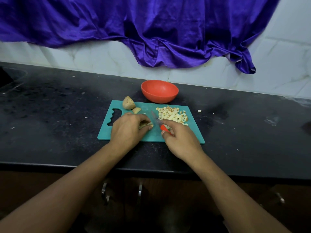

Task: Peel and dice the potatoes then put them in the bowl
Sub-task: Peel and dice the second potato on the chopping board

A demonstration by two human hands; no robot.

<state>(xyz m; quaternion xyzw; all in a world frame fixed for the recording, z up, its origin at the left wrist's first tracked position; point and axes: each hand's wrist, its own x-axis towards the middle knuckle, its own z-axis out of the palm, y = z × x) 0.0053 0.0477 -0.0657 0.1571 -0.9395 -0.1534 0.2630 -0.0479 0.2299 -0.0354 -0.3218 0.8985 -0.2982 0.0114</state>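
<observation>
On the black, crumb-flecked tabletop point(50, 115) under a white tiled wall point(101, 61) and draped purple cloth point(151, 31), a teal cutting board point(146, 106) carries diced potato point(171, 115). Left grip point(127, 130) curls round a potato piece point(145, 125); right grip point(180, 140) pinches a red-handled knife point(162, 127). Just behind the board, near the wall, stands the red bowl point(159, 91).

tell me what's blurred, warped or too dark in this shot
Head view: the knife blade in the right hand smears with motion blur, the diced potato reads fairly sharp; the wide-angle lens bows the counter edge; light is dim and soft, the left hand shades the potato piece it grips, the cabinets sink into shadow.
</observation>
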